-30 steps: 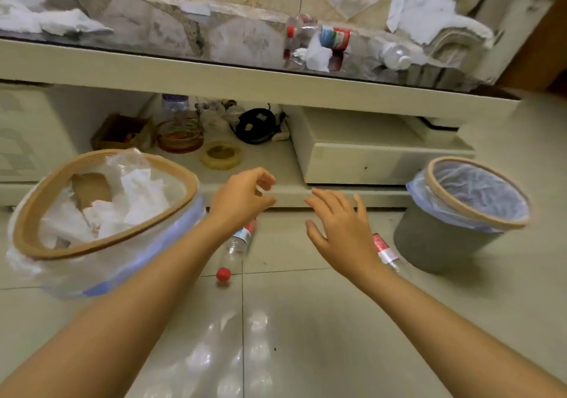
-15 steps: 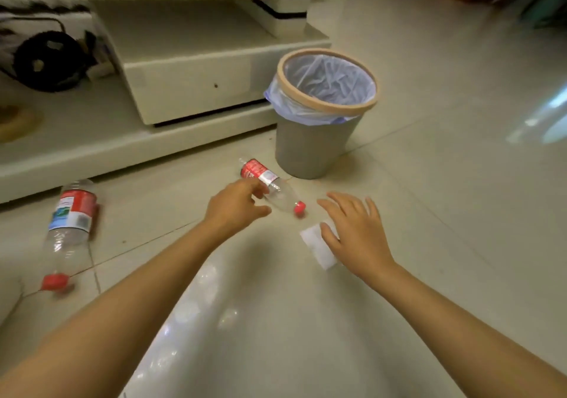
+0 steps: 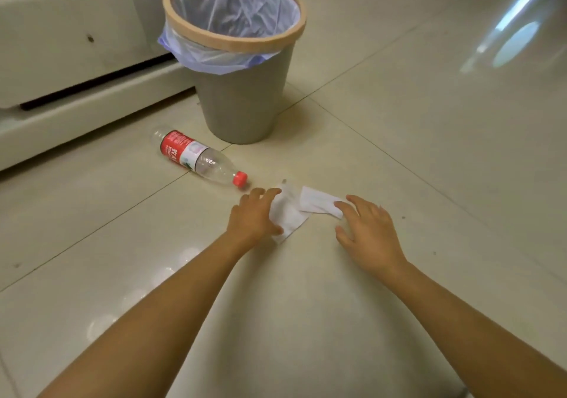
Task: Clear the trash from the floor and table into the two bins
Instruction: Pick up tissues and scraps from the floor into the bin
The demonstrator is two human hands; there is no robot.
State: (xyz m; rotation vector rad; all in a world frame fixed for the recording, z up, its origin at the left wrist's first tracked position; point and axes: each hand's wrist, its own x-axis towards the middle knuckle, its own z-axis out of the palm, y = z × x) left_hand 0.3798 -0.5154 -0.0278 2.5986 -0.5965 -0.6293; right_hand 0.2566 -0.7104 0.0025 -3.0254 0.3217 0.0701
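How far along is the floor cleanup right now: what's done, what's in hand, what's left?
Done: nothing visible in this view; the grey bin shows only its liner. In hand: the left hand and right hand touch the white tissue lying on the floor, not yet lifted. Left: the tissue and the plastic bottle lying beside the bin. The table and second bin are out of view.

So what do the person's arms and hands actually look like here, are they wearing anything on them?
Nothing is worn that the view shows. Both forearms are bare from the bottom edge of the picture to the wrists, with no sleeves in sight. The left hand and right hand have no gloves, rings, watch or bracelet visible. The fingernails look short and unpainted.
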